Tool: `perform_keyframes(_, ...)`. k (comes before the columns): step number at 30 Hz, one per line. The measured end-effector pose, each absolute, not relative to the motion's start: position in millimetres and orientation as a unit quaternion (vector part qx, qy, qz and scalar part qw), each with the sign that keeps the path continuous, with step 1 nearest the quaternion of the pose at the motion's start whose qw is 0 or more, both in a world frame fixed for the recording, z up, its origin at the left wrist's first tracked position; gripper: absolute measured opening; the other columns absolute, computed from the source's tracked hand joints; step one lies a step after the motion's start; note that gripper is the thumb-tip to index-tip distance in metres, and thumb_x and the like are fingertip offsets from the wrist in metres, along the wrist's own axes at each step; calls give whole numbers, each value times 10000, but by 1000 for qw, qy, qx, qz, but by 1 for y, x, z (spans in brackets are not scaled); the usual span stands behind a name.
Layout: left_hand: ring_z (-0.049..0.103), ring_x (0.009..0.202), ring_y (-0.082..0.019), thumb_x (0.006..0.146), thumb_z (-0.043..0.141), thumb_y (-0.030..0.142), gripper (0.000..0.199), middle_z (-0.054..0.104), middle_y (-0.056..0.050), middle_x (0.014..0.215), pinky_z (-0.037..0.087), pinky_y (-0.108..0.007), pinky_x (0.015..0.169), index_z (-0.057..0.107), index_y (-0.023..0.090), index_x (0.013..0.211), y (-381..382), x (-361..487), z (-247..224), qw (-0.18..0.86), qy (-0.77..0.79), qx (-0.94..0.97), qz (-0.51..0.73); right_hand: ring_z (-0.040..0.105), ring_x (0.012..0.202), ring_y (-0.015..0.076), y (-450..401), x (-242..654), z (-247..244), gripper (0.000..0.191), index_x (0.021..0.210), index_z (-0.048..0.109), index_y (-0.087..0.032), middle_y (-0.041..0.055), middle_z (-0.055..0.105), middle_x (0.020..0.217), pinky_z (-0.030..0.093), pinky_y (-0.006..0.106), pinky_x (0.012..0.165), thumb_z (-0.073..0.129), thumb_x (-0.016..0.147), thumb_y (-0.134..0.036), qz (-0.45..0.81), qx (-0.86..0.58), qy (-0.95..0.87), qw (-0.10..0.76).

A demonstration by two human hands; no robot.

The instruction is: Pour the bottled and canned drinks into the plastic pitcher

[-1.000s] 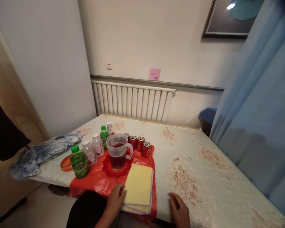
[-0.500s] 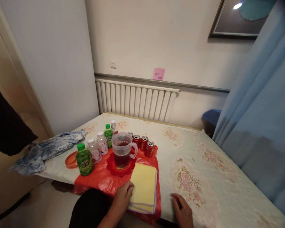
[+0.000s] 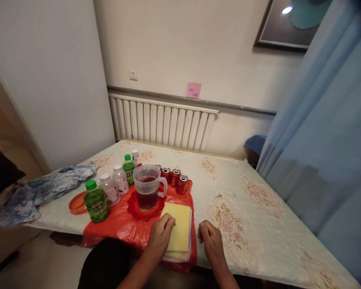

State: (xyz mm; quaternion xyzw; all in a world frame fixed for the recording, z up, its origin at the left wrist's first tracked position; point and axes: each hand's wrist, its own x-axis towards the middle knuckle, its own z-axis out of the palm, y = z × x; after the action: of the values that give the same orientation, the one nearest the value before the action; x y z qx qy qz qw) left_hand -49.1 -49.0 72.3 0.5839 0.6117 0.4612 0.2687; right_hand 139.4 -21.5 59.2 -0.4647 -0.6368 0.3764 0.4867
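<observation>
My left hand [image 3: 161, 233] is curled into a loose fist over the left side of a stack of yellow cloths [image 3: 180, 226]; whether it touches them I cannot tell. My right hand [image 3: 210, 241] is also closed, over the flowered tablecloth just right of the stack, with nothing visible in it. Beyond the left hand, a clear plastic pitcher [image 3: 147, 184] of dark red-brown liquid stands on a red scalloped tray [image 3: 132, 208]. Under these lies a red plastic sheet [image 3: 117, 226].
Left of the pitcher stand green-capped bottles [image 3: 96, 204] and white-capped bottles [image 3: 110, 190]. Behind it are several red cans [image 3: 182, 184]. An orange lid [image 3: 77, 204] and a blue-white patterned cloth [image 3: 48, 188] lie farther left. A blue curtain [image 3: 325, 140] hangs at right.
My left hand has lifted from the cloths' left edge to over them, closing into a fist. My right hand has moved left and forward, its fingers curling in. The view has shifted slightly.
</observation>
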Motion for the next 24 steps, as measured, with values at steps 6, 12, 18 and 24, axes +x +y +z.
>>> perform_keyframes(6,494,606,-193,890,207,599,526,501,1,578,333,-289,600,440,225,602,-15,-42,65,270,677,527,437,285,425,84,4,110,70,582,512,373,-217,-71,331,440,216,233,439,408,841,-696,548,-460,-509,478)
perform_keyframes(12,501,555,-200,924,162,551,578,482,-14,507,354,-300,581,415,236,510,7,-48,35,302,716,479,407,184,302,53,27,91,40,689,455,316,-229,-86,244,347,112,214,357,235,799,-821,671,-489,-388,400)
perform_keyframes(18,510,555,-199,939,171,538,588,503,-19,516,353,-290,567,441,231,515,10,-52,21,314,724,469,396,216,279,48,27,90,30,695,447,331,-219,-83,259,338,132,196,332,266,807,-810,668,-508,-367,402)
perform_keyframes(24,502,539,-197,940,164,546,598,488,-12,514,340,-291,551,445,230,517,14,-52,12,321,722,470,394,227,273,47,29,92,26,691,442,347,-214,-78,278,334,145,191,323,279,829,-782,659,-519,-368,400)
